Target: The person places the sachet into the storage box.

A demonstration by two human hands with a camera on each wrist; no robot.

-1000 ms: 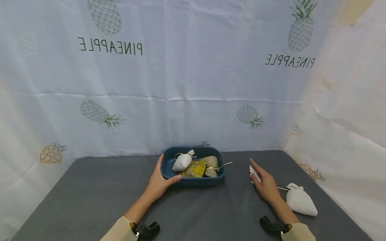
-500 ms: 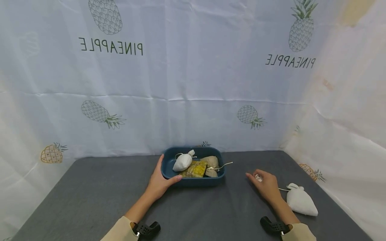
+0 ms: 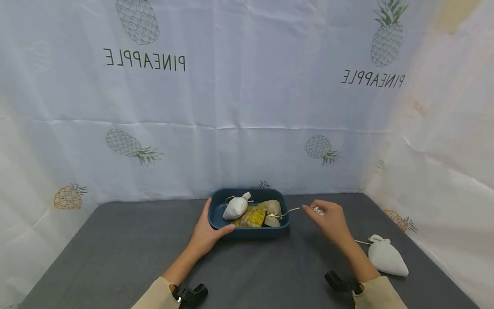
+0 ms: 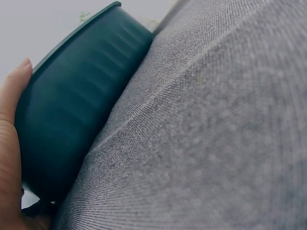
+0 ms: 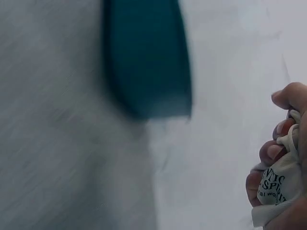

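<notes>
A dark blue rectangular box [image 3: 254,233] stands at the far middle of the table. My left hand [image 3: 204,236] grips its left end, thumb along the near wall; the left wrist view shows the box's ribbed side [image 4: 86,91]. Inside lie a white drawstring pouch [image 3: 235,209], a yellow patterned packet [image 3: 252,218] and a beige tied pouch [image 3: 272,207], its cord over the right rim. Right of the box, my right hand [image 3: 331,221] is raised with fingers curled round a small white cloth pouch [image 5: 278,184] bearing dark print. Most of that pouch is hidden in the head view.
A larger white drawstring pouch [image 3: 387,257] lies beside my right forearm, near the right edge of the grey table [image 3: 127,249]. A white curtain [image 3: 239,94] printed with pineapples hangs right behind the table and box.
My right hand has closed its fingers further round the small white pouch, then risen and moved left toward the box. My left hand and the box have stayed in place.
</notes>
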